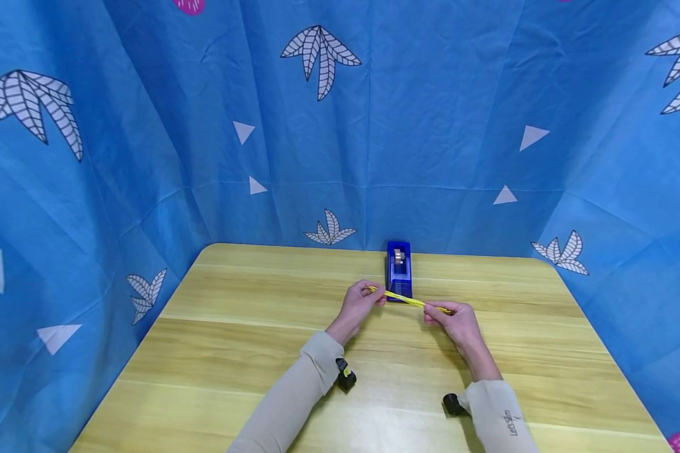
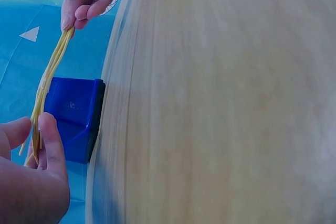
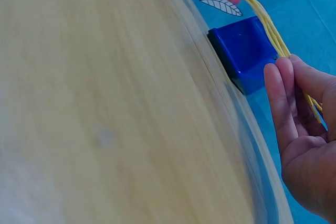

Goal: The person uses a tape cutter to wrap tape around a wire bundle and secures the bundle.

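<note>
A bundle of thin yellow strands (image 1: 405, 299) stretches between both hands, nearly straight and a little above the table. My left hand (image 1: 362, 305) pinches its left end between thumb and fingers. At the other end my right hand (image 1: 456, 321) pinches it the same way. Short ends of the strands (image 2: 51, 69) poke out past the left fingers in the left wrist view. In the right wrist view, the separate strands (image 3: 270, 27) lie side by side, and some ends show beyond the right fingers. Whether they are loops or loose cords, I cannot tell.
A blue tape dispenser (image 1: 399, 277) with a roll in it stands at the table's back edge, just behind the strands. The wooden table (image 1: 232, 371) reaches to a blue patterned curtain (image 1: 442, 126) at the back and sides. Each sleeve carries a small black camera.
</note>
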